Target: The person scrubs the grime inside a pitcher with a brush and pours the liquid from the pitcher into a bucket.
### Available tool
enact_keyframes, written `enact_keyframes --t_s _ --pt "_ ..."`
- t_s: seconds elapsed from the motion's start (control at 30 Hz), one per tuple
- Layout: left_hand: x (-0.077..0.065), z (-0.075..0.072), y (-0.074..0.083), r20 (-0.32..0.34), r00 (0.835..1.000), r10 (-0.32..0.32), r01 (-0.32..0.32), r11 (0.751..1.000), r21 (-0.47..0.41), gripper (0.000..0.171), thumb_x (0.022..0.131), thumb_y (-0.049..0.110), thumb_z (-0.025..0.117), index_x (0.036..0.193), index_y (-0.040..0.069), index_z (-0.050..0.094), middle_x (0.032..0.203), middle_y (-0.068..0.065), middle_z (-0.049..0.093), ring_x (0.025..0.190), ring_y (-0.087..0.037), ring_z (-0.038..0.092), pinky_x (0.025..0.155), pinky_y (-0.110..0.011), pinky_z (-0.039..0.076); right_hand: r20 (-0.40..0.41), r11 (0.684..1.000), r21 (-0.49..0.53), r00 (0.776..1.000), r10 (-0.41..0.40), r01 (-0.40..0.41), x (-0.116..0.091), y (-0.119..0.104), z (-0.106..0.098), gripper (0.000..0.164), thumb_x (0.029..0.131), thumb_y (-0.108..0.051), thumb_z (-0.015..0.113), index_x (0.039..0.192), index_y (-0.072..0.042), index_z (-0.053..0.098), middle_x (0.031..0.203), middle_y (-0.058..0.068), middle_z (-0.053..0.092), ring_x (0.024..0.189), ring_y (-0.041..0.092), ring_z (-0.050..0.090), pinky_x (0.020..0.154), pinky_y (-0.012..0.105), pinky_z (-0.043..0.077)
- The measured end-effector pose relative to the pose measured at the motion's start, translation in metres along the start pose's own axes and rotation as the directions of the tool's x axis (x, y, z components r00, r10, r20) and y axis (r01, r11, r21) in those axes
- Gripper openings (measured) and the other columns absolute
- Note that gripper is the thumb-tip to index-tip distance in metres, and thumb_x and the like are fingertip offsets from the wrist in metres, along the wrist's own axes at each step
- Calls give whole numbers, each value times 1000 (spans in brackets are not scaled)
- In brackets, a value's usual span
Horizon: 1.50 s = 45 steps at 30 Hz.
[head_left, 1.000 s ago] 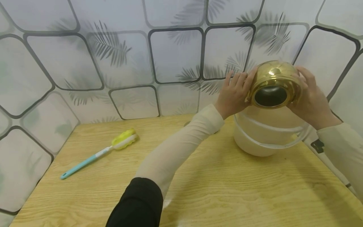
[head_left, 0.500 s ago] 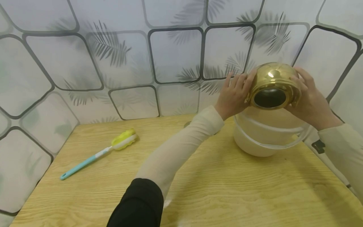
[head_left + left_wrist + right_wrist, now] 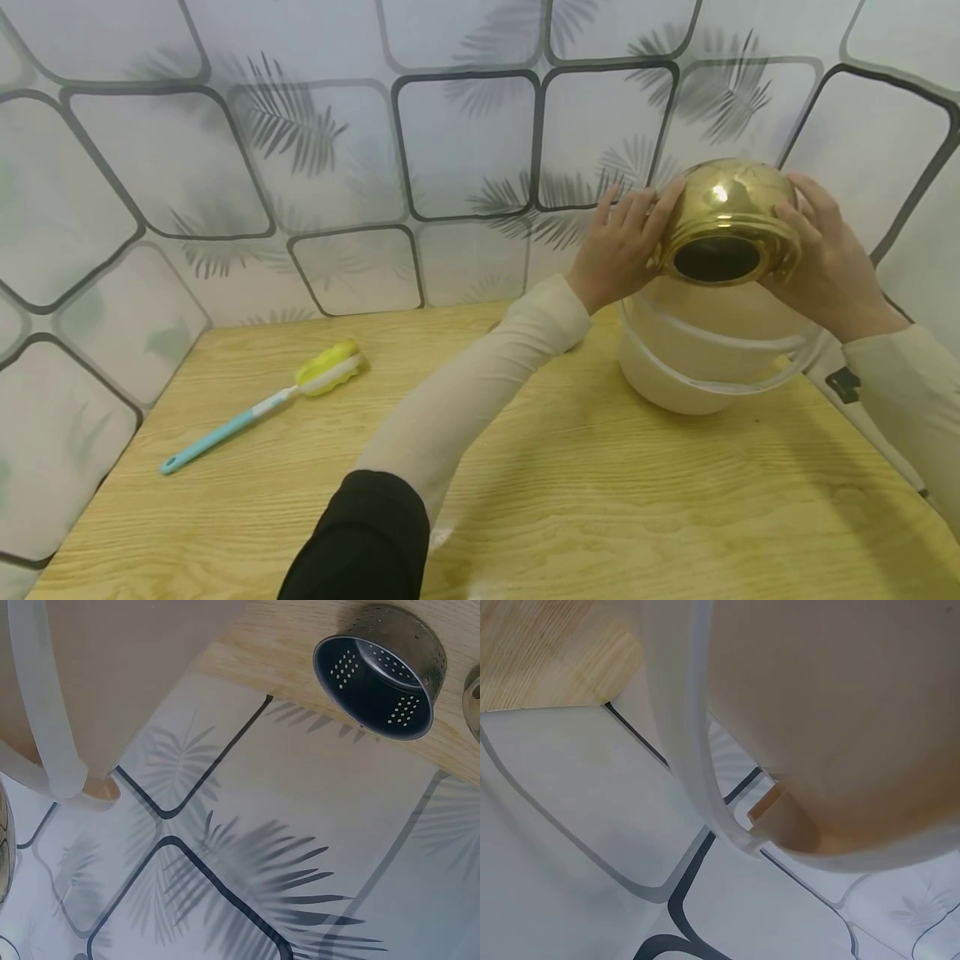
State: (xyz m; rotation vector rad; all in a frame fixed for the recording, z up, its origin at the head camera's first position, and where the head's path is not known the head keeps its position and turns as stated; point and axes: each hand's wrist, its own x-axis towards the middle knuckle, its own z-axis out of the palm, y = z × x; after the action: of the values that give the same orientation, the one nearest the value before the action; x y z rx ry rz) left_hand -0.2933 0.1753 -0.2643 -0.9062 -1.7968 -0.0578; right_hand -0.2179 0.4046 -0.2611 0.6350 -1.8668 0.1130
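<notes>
A shiny gold pot (image 3: 723, 200) is held up over a pale plastic bucket (image 3: 675, 379) at the right in the head view. My left hand (image 3: 618, 250) grips the pot's left side, and my right hand (image 3: 832, 267) holds it on the right. The pot is tilted, with a dark oval face turned toward me and downward; whether this is its mouth or base I cannot tell. The bucket stands upright, its white handle (image 3: 697, 386) hanging across the front. In the right wrist view, the bucket's rim (image 3: 855, 859) and inside appear close up.
A bottle brush (image 3: 255, 412) with a yellow sponge head and blue handle lies on the wooden table (image 3: 600, 517) at left. By the back wall, a perforated metal strainer (image 3: 420, 645) and another round metal piece (image 3: 472, 705) sit near each other, mostly hidden behind my left forearm in the head view.
The pot and both hands dipped slightly, then rose a little, staying above the bucket. The grip looks the same, and the bucket and brush have not moved.
</notes>
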Motion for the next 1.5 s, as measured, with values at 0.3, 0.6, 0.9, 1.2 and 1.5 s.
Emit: enact_keyframes --t_s 0.3,0.6,0.9,1.2,1.5 --pt "0 0 1 -10 1000 -17 16 1000 -23 69 81 41 54 140 10 38 116 -1 53 107 -17 53 110 -39 30 -37 999 -38 999 1 -2 -2 1 2 78 60 -5 74 125 -22 35 136 17 44 88 49 57 86 56 49" --pt "2 -1 1 -28 999 -24 24 1000 -13 60 84 33 48 140 11 39 116 0 54 106 -16 53 109 -38 31 -78 999 -43 997 5 -8 0 -2 1 76 60 -3 71 125 -25 38 134 17 47 93 48 58 85 58 48" --pt "4 -2 0 -34 999 -27 27 1000 -1 54 86 21 43 139 12 40 115 1 54 105 -15 54 109 -38 32 -81 997 -83 997 -7 0 -1 1 4 70 60 -4 70 119 -23 37 135 17 46 99 46 59 85 59 47" --pt "4 -2 -1 -25 999 -24 24 1000 -4 54 86 25 45 139 12 41 114 0 54 105 -16 54 109 -38 32 -78 997 -78 997 3 -9 -1 3 3 57 60 -4 68 110 -14 42 135 16 47 99 48 58 79 63 45" --pt "3 -3 -1 -18 1000 -26 26 1000 -3 55 88 30 47 139 12 40 115 0 53 106 -16 54 111 -38 30 -79 997 -77 997 1 -7 -2 3 4 63 57 1 68 111 -16 41 135 16 47 99 50 55 82 62 45"
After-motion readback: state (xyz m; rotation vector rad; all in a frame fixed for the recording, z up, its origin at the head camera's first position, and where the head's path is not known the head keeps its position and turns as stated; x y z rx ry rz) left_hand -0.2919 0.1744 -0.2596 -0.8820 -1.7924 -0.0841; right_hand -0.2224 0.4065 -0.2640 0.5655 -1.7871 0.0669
